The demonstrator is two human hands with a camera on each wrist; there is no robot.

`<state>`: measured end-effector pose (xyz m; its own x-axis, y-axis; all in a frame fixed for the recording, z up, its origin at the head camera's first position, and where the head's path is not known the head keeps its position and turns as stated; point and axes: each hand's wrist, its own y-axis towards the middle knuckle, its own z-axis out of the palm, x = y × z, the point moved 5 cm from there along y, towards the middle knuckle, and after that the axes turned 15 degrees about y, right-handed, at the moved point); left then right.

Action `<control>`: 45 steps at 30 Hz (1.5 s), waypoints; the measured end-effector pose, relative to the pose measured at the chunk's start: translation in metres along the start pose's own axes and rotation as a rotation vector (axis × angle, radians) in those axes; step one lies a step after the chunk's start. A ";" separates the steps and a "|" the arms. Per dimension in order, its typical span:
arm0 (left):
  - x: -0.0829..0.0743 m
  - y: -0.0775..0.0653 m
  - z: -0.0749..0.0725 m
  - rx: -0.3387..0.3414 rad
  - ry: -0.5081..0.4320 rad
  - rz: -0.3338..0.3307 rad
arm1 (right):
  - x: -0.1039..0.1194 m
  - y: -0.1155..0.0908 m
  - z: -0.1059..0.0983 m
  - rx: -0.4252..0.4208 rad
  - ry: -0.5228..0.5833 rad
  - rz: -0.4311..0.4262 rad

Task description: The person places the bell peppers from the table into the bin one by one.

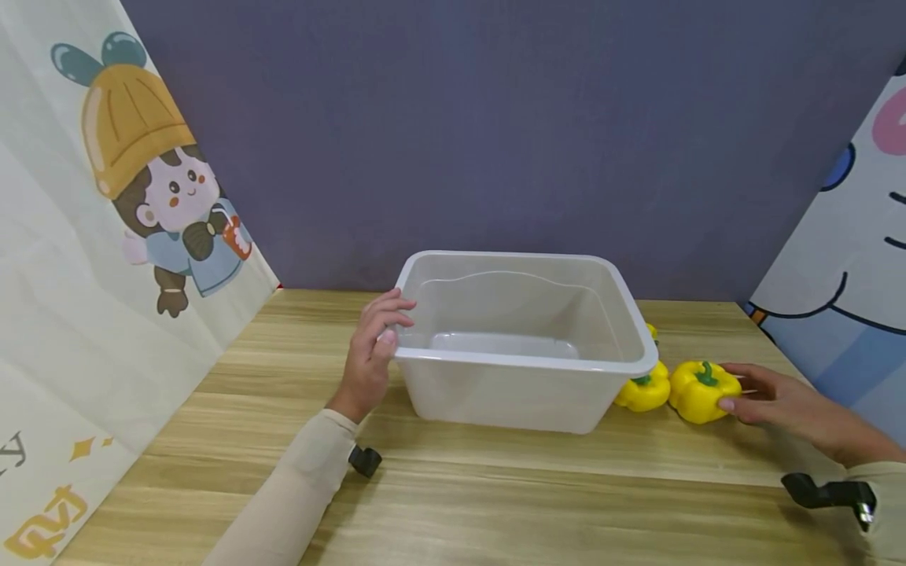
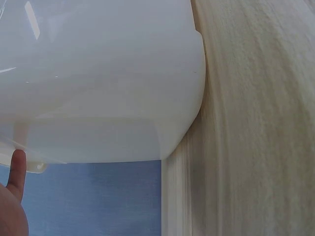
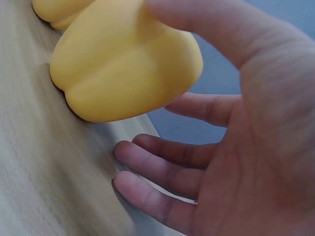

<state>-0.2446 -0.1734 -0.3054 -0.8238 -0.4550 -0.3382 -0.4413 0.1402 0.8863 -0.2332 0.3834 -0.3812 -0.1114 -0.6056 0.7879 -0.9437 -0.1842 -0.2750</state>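
Observation:
A whitish plastic bin [image 1: 502, 397] stands upright on the wooden table with its inside bare. My left hand [image 1: 375, 346] grips its left rim, fingers over the edge and thumb near the front corner. In the left wrist view, one digit lies against the bin's outer wall [image 2: 98, 83]. To the right of the bin, my right hand [image 1: 786, 405] pinches a yellow bell pepper [image 1: 697, 401] with a green stem between thumb and index finger. The right wrist view has this pepper [image 3: 118, 69] low at the tabletop, the other fingers spread below the thumb, off it.
Another yellow bell pepper [image 1: 646, 393] sits against the bin's right side, partly hidden by it. Behind that, a bit of a further yellow one [image 1: 652, 332] shows past the rim. A dark blue-grey panel [image 1: 510, 141] rises behind the table [image 1: 453, 503], with printed sheets at both sides.

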 end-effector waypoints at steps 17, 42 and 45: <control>0.000 -0.002 0.000 0.002 -0.010 0.000 | 0.004 0.003 0.008 0.001 -0.053 -0.086; 0.003 -0.002 0.001 0.010 0.007 -0.020 | 0.005 0.005 0.012 -0.028 -0.041 -0.116; 0.003 -0.002 0.001 0.010 0.005 -0.023 | 0.005 0.004 0.011 -0.029 -0.043 -0.124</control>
<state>-0.2465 -0.1747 -0.3087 -0.8116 -0.4626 -0.3567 -0.4638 0.1389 0.8750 -0.2342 0.3704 -0.3844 0.0193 -0.6127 0.7901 -0.9581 -0.2373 -0.1607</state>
